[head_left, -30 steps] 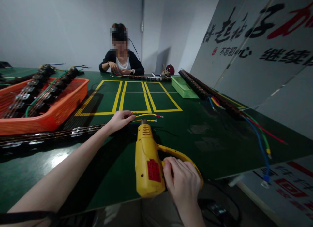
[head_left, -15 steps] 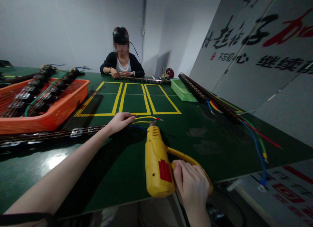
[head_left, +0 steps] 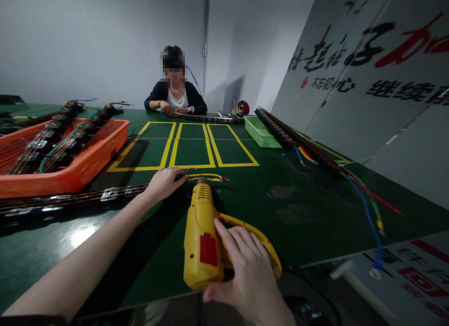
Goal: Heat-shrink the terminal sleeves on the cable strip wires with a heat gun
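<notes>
My right hand [head_left: 245,270] grips the handle of a yellow heat gun [head_left: 203,239] with a red label, lying on the green table with its nozzle pointing away from me. Just past the nozzle lie yellow wires [head_left: 206,177] with ring terminals and a red-tipped end. My left hand [head_left: 163,183] is stretched out over the table and pinches those wires at their near end. A long dark strip with metal clips [head_left: 87,197] runs from under my left wrist to the left edge.
An orange basket [head_left: 87,160] holding dark strips with wires stands at the left. A person sits at the far end. A green tray [head_left: 261,129] and another long strip [head_left: 298,146] with coloured wires lie along the right, beside a leaning white sign.
The heat gun has swung back left, its nozzle now close behind the wires. My right hand has shifted its grip, fingers spread over the handle. My left hand stays on the wires.
</notes>
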Tool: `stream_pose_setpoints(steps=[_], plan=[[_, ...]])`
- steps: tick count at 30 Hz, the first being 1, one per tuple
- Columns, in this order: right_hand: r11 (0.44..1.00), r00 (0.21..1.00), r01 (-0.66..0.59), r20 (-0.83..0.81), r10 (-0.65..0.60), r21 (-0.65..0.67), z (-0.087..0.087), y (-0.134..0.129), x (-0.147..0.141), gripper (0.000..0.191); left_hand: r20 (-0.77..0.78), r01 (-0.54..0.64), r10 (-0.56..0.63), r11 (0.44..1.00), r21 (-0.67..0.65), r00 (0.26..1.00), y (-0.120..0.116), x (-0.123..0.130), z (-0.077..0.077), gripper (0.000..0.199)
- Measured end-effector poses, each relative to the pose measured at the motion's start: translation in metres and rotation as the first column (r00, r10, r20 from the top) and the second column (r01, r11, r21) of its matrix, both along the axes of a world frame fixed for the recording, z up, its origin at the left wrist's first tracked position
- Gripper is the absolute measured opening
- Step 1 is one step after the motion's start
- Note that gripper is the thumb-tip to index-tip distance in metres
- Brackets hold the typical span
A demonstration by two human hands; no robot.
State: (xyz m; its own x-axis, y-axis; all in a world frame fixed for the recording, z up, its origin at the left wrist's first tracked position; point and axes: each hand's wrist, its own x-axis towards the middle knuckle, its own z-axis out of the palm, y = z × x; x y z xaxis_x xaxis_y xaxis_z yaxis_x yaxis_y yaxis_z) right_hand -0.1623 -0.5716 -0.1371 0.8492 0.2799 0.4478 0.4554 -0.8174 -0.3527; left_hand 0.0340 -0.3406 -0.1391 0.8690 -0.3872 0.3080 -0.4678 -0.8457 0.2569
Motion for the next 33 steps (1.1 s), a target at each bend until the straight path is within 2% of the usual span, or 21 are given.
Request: stream_pose_setpoints(steps=[3, 5, 9, 13, 25, 33], plan=[[0.989, 0.982, -0.097, -0.171, 0.077, -0.112, 0.012, 0.004, 0.005, 0.129, -0.019, -0.067, 0.067, 0.998, 0.015, 0.998, -0.002, -0.006, -0.002, 0.040], [0.982, 0.969, -0.117, -0.234, 0.081, -0.148, 0.013, 0.007, 0.008, 0.135, 0.034, -0.107, 0.106, 0.994, 0.027, 0.994, -0.007, -0.010, -0.005, 0.039], [0.973, 0.980, -0.120, -0.181, 0.085, -0.196, 0.005, 0.009, 0.010, 0.126, 0.170, -0.188, 0.173, 0.979, 0.079, 0.970, -0.015, -0.019, -0.009, 0.038], [0.964, 0.991, -0.121, -0.082, 0.104, -0.238, -0.001, 0.007, 0.007, 0.116, 0.154, -0.208, 0.192, 0.973, 0.099, 0.969, -0.017, -0.022, -0.012, 0.037], [0.966, 0.993, -0.103, 0.040, 0.115, -0.237, -0.001, 0.021, -0.002, 0.110, 0.111, -0.115, 0.105, 0.989, 0.089, 0.988, -0.015, -0.019, -0.019, 0.036], [0.972, 0.990, -0.140, -0.047, 0.133, -0.188, 0.000, 0.013, 0.001, 0.111, 0.099, -0.073, 0.066, 0.995, 0.072, 0.993, -0.012, -0.017, -0.017, 0.033]])
